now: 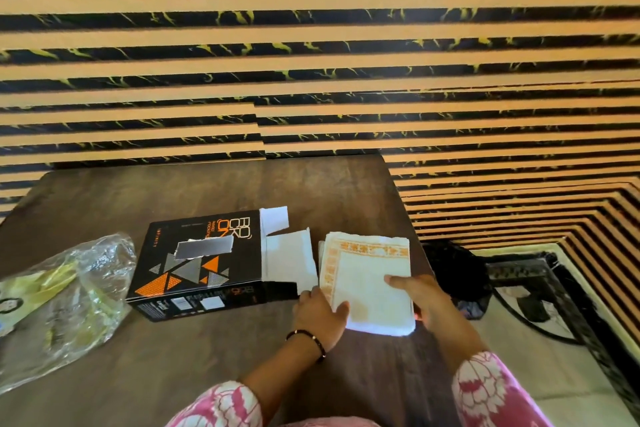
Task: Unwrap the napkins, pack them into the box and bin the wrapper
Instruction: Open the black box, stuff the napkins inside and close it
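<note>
**Napkins in hand, box mouth waiting**

I have the stack of napkins (pixel 367 282) gripped between both hands; my left hand (pixel 320 314) clasps its near left edge, thumb on top, and my right hand (pixel 420 298) pinches the right edge, fingers spread over the top sheet. The stack sits just right of the box (pixel 199 265), whose white flaps (pixel 289 262) hang open toward it; I cannot see anything inside the box from here. My worry is the loose sheets: if I push them in crooked, the corners may catch a flap and the stack may fan out or crumple; a weak grip could let the lower sheets slide off onto the table (pixel 173 357). The empty clear wrapper (pixel 67 298) lies well left of the box, not yet binned; a dark bin (pixel 457 274), I think, stands on the floor right of the box.
</note>
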Demonstrator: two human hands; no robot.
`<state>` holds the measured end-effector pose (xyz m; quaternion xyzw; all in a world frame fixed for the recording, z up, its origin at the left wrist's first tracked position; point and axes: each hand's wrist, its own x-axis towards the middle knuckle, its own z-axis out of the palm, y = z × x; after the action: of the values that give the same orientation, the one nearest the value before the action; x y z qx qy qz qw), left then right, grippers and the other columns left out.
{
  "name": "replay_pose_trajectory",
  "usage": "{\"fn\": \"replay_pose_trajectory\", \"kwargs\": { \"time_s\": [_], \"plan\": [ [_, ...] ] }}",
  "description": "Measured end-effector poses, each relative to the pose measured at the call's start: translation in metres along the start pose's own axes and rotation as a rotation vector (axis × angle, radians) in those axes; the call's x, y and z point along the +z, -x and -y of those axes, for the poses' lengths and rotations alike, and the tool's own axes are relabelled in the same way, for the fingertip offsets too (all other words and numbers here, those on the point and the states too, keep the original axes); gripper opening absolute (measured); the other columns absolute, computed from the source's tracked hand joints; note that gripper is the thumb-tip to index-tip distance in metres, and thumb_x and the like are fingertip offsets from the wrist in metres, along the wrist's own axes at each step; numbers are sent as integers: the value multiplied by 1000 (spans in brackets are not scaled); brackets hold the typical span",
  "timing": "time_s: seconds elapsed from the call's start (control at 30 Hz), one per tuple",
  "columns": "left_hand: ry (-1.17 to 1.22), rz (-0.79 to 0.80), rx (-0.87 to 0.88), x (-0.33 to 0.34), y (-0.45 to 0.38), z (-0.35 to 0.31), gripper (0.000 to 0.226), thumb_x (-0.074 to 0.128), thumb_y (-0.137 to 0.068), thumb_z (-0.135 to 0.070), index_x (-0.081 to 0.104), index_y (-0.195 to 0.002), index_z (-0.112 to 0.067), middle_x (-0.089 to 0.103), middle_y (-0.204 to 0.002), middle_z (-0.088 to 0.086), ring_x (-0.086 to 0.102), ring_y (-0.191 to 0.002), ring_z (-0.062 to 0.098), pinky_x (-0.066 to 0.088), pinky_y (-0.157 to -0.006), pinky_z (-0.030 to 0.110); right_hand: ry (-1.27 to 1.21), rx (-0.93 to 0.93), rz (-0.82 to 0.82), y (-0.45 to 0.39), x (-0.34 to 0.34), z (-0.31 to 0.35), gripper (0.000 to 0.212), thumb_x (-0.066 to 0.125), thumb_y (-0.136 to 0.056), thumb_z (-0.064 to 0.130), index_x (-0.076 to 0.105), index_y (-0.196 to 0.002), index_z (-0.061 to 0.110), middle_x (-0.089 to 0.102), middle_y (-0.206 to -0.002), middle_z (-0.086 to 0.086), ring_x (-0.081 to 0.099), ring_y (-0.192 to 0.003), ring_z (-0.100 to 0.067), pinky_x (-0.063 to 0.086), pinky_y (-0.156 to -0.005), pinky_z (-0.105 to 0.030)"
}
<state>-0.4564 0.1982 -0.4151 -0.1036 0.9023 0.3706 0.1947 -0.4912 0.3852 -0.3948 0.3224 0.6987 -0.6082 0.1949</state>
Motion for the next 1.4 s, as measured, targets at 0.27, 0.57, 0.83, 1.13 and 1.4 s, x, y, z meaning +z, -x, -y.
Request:
{"fn": "replay_pose_trajectory", "kwargs": {
  "time_s": [0.27,0.57,0.83,1.13,1.4],
  "plan": [
    [373,134,-80,2,2,-13,36,55,-90,-24,53,-123,-11,62,-122,8,61,-103,22,51,-82,26,91,-8,30,1,-26,-14,23,69,-79,10,65,-101,6,70,-99,-12,65,-86,-27,51,-72,-35],
    [603,222,-138,11,6,-28,34,70,-80,-28,63,-110,-13,69,-109,3,66,-81,11,52,-61,16,143,-127,127,14,-45,-30,20,63,-87,14,62,-106,21,68,-101,1,65,-91,-20,53,-70,-32],
    [872,423,-64,3,9,-37,34,71,-78,-13,62,-111,-17,72,-105,7,68,-96,26,53,-81,42,151,-124,172,22,-51,-31,20,65,-86,15,62,-102,26,70,-106,0,67,-95,-22,54,-85,-41],
    [1005,432,25,-13,11,-44,36,59,-83,1,58,-115,-16,68,-111,11,64,-103,28,52,-82,42,-109,-202,73,32,-41,-29,47,66,-86,18,47,-129,10,64,-115,-8,66,-95,-24,57,-78,-40],
    [1465,313,62,-35,17,-68,46,60,-80,-1,54,-122,-16,63,-120,15,61,-108,33,52,-84,48,-531,223,516,66,-17,-23,95,52,-68,74,37,-136,9,28,-150,-26,24,-139,-44,32,-105,-57]
  ]
}}
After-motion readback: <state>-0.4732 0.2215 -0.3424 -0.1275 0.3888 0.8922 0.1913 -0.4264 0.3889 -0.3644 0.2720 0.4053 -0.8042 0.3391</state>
